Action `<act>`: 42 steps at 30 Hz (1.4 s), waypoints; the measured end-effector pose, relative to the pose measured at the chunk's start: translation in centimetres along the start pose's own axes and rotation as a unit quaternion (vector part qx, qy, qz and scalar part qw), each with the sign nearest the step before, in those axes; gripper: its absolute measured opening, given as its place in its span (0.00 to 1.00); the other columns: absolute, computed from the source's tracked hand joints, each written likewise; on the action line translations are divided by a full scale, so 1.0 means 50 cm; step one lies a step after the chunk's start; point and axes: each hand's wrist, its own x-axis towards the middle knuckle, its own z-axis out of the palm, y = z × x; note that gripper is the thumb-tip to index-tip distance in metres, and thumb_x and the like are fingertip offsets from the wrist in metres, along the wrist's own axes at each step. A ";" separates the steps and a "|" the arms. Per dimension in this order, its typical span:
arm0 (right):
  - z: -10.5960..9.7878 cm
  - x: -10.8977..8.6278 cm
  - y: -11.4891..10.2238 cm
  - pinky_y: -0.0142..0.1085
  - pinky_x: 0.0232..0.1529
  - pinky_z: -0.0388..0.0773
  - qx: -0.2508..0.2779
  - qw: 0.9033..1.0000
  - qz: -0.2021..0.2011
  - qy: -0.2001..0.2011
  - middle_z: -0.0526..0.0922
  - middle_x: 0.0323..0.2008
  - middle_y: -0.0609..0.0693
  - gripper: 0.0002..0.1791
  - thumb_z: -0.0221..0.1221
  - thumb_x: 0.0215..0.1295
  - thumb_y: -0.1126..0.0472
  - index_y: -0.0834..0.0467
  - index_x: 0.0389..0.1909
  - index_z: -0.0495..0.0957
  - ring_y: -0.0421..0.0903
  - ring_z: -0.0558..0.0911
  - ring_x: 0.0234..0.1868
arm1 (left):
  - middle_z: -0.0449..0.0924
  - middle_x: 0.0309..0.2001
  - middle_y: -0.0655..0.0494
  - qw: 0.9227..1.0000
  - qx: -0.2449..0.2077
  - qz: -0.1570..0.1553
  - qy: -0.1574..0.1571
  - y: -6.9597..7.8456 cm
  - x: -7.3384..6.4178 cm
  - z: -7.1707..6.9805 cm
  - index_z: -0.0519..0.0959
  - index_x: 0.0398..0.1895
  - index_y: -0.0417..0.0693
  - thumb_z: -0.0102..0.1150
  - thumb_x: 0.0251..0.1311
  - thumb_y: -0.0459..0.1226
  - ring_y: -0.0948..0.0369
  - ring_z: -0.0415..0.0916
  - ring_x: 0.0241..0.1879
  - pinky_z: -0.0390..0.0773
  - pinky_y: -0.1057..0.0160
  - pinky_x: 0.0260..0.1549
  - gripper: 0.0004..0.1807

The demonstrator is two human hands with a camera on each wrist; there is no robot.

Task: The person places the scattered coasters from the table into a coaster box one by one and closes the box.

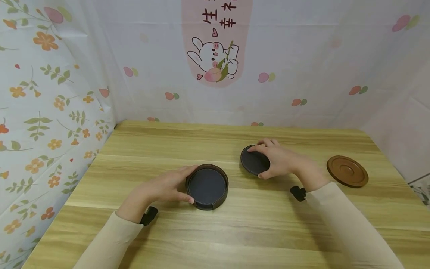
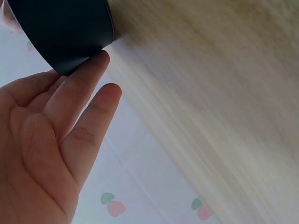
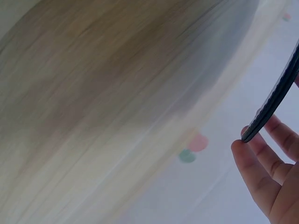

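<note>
A round dark coaster holder (image 1: 220, 200) with a low wall and stitched trim stands on the table, left of the middle. Inside it lies a black round coaster (image 1: 207, 186). My left hand (image 1: 169, 185) grips the holder from its left side, thumb at the front and fingers towards the back; the left wrist view shows fingertips against its outer wall (image 2: 70, 32). To the right, my right hand (image 1: 277, 158) holds another thin black coaster (image 1: 253, 160) by its edge, tilted above the table. In the right wrist view, fingers meet this coaster's stitched rim (image 3: 271, 102).
A brown round wooden lid-like disc (image 1: 347, 171) with a ringed centre lies on the right side of the wood-grain table (image 1: 215, 239). Patterned cloth (image 1: 302, 56) hangs behind the table and along its left side. Black straps with small devices sit at both wrists.
</note>
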 end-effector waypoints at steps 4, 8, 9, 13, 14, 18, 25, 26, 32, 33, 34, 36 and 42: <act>0.000 0.007 -0.032 0.59 0.57 0.73 0.001 1.000 -0.021 -0.003 0.62 0.69 0.59 0.44 0.74 0.48 0.50 0.45 0.69 0.68 0.62 0.60 0.68 | 0.55 0.77 0.45 1.000 0.004 0.000 0.002 0.000 0.000 0.000 0.50 0.79 0.43 0.72 0.53 0.54 0.46 0.57 0.75 0.63 0.43 0.71 0.57; 0.004 0.014 -0.060 0.57 0.57 0.74 0.006 0.999 -0.040 -0.005 0.62 0.69 0.58 0.44 0.74 0.48 0.50 0.45 0.69 0.68 0.61 0.61 0.68 | 0.55 0.77 0.44 1.000 0.002 0.001 0.001 0.001 0.000 -0.002 0.50 0.79 0.42 0.72 0.53 0.54 0.46 0.57 0.75 0.62 0.43 0.71 0.57; 0.006 0.016 -0.066 0.57 0.57 0.74 0.009 0.999 -0.044 -0.005 0.63 0.69 0.58 0.44 0.74 0.48 0.50 0.45 0.69 0.68 0.61 0.62 0.67 | 0.55 0.77 0.44 1.000 0.001 0.001 0.001 0.001 0.000 -0.002 0.50 0.79 0.42 0.72 0.53 0.54 0.45 0.57 0.75 0.62 0.43 0.71 0.57; 0.017 0.021 -0.091 0.53 0.56 0.74 0.021 0.998 -0.063 -0.015 0.64 0.67 0.56 0.44 0.73 0.47 0.50 0.44 0.68 0.68 0.57 0.63 0.65 | 0.55 0.77 0.44 1.000 -0.002 0.001 -0.002 0.000 0.001 -0.003 0.51 0.79 0.41 0.72 0.53 0.54 0.46 0.57 0.75 0.62 0.43 0.71 0.57; 0.020 0.022 -0.096 0.52 0.56 0.74 0.025 0.997 -0.067 -0.018 0.64 0.67 0.55 0.44 0.73 0.47 0.50 0.43 0.68 0.68 0.56 0.63 0.65 | 0.55 0.77 0.44 1.000 -0.002 -0.001 -0.004 0.000 0.001 -0.003 0.51 0.79 0.41 0.72 0.53 0.54 0.46 0.57 0.75 0.62 0.43 0.71 0.57; 0.027 0.026 -0.120 0.52 0.58 0.73 0.038 0.995 -0.085 -0.025 0.63 0.68 0.55 0.44 0.73 0.47 0.50 0.43 0.69 0.68 0.56 0.62 0.66 | 0.56 0.77 0.44 1.000 -0.003 -0.008 -0.007 -0.001 0.002 -0.003 0.51 0.79 0.43 0.72 0.52 0.55 0.46 0.57 0.75 0.62 0.43 0.71 0.58; 0.033 0.039 -0.160 0.49 0.59 0.73 0.041 0.993 -0.102 -0.034 0.61 0.69 0.52 0.44 0.73 0.47 0.49 0.41 0.69 0.68 0.52 0.61 0.67 | 0.57 0.76 0.43 1.000 -0.020 -0.013 -0.010 -0.002 0.006 -0.004 0.50 0.79 0.42 0.72 0.52 0.54 0.46 0.59 0.74 0.63 0.44 0.71 0.58; 0.035 0.041 -0.166 0.48 0.59 0.74 0.039 0.993 -0.106 -0.034 0.62 0.69 0.51 0.44 0.73 0.47 0.48 0.41 0.69 0.68 0.51 0.61 0.67 | 0.58 0.76 0.43 1.000 -0.022 -0.012 -0.010 -0.002 0.007 -0.005 0.50 0.79 0.42 0.72 0.52 0.54 0.46 0.59 0.74 0.64 0.44 0.70 0.58; 0.049 0.058 -0.199 0.44 0.58 0.75 0.044 0.988 -0.144 -0.035 0.62 0.68 0.50 0.44 0.72 0.46 0.47 0.43 0.68 0.69 0.48 0.63 0.64 | 0.61 0.75 0.46 0.999 -0.037 0.001 -0.006 -0.007 0.009 -0.005 0.50 0.79 0.43 0.73 0.52 0.54 0.50 0.63 0.73 0.66 0.46 0.69 0.58; 0.051 0.060 -0.205 0.43 0.58 0.75 0.043 0.987 -0.150 -0.036 0.62 0.68 0.50 0.44 0.72 0.47 0.47 0.43 0.68 0.68 0.48 0.63 0.64 | 0.62 0.74 0.47 0.999 -0.040 0.004 -0.005 -0.007 0.009 -0.005 0.51 0.79 0.44 0.73 0.52 0.53 0.50 0.63 0.72 0.66 0.46 0.69 0.58; 0.053 0.063 -0.211 0.42 0.57 0.75 0.042 0.986 -0.155 -0.036 0.62 0.68 0.50 0.44 0.73 0.47 0.47 0.43 0.68 0.69 0.47 0.63 0.63 | 0.62 0.74 0.47 0.999 -0.043 0.005 -0.004 -0.008 0.009 -0.006 0.51 0.79 0.44 0.73 0.51 0.53 0.50 0.63 0.72 0.67 0.46 0.69 0.58; 0.057 0.066 -0.222 0.41 0.56 0.75 0.041 0.986 -0.158 -0.042 0.61 0.69 0.50 0.44 0.72 0.47 0.46 0.43 0.68 0.68 0.47 0.62 0.63 | 0.63 0.74 0.49 0.999 -0.051 0.007 -0.003 -0.007 0.009 -0.006 0.51 0.79 0.47 0.74 0.51 0.52 0.52 0.64 0.72 0.66 0.47 0.69 0.57; 0.063 0.073 -0.243 0.40 0.56 0.76 0.025 0.985 -0.161 -0.052 0.59 0.71 0.50 0.44 0.72 0.49 0.44 0.41 0.69 0.67 0.47 0.62 0.65 | 0.62 0.74 0.48 0.999 -0.050 0.017 -0.004 -0.007 0.010 -0.009 0.51 0.79 0.47 0.74 0.51 0.53 0.50 0.65 0.71 0.67 0.45 0.68 0.57</act>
